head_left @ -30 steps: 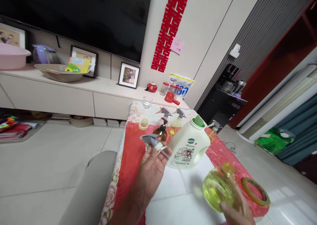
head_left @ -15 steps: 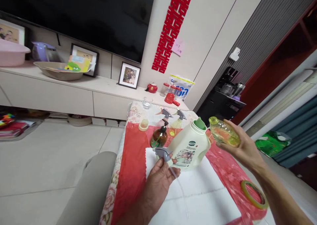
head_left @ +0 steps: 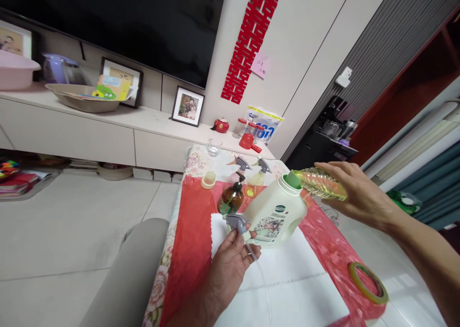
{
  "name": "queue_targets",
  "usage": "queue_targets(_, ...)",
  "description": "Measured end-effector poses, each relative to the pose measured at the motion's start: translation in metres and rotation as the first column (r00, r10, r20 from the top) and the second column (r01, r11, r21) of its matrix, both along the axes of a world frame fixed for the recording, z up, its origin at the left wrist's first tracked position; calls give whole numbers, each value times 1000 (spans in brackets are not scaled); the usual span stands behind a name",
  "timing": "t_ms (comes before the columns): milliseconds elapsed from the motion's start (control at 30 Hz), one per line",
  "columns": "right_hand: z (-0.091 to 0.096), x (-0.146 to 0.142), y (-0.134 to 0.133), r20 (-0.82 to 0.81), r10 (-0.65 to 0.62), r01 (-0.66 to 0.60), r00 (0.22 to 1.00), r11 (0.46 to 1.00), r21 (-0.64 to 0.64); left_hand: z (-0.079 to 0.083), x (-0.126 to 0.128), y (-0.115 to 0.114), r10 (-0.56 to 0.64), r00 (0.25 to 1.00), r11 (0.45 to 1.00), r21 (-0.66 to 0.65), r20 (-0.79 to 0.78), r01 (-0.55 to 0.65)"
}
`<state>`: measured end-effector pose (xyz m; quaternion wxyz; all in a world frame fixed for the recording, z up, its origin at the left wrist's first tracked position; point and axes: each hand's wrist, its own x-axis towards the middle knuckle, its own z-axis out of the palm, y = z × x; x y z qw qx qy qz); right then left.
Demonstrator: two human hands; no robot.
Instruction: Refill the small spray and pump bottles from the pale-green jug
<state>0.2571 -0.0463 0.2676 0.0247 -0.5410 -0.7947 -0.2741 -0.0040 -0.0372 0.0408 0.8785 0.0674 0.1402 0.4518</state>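
Note:
My right hand (head_left: 354, 190) grips a clear yellowish bottle (head_left: 319, 183), tipped nearly level, its neck at the green spout in the mouth of a large pale detergent jug (head_left: 275, 216). The jug stands upright on a white sheet. In my left hand (head_left: 230, 264) is a grey spray trigger head (head_left: 237, 222), its thin clear tube hanging down over the sheet. Just behind it stands a brown pump bottle (head_left: 231, 197). Two spray bottles with trigger heads, one pinkish (head_left: 239, 166) and one yellowish (head_left: 257, 181), are farther back.
A beige cap (head_left: 208, 180) sits on the red cloth (head_left: 190, 231) at the left. A roll of tape (head_left: 368, 283) lies near the table's right edge. A glass cup (head_left: 214, 147) is at the far end. Behind runs a low cabinet (head_left: 158, 149).
My right hand has turned the yellowish bottle from a slant to nearly level and brought its neck to the jug's spout. My left hand stays in place with the trigger head.

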Motion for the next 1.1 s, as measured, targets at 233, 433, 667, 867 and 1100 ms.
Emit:
queue_targets(233, 21, -7, 13, 180, -6, 11, 984, 1000, -24, 3, -1, -1, -10, 1000, 999, -34, -7, 9)
queue_targets(433, 27, -14, 17, 300, -15, 11, 954, 1000, 13, -2, 0, 0, -20, 1000, 999, 25, -8, 20)
queue_targets(667, 34, -29, 16, 435, -29, 8, 900, 999, 50, -4, 0, -1, -30, 1000, 999, 14, -4, 30)
queue_targets(867, 37, -37, 18, 474, -22, -18, 880, 997, 80, 0, 0, -2, -43, 999, 999, -28, 13, 44)
queue_targets(1100, 40, -39, 20, 483, -16, -20, 875, 997, 69, 0, 1, -2, -43, 999, 998, -48, 21, 44)
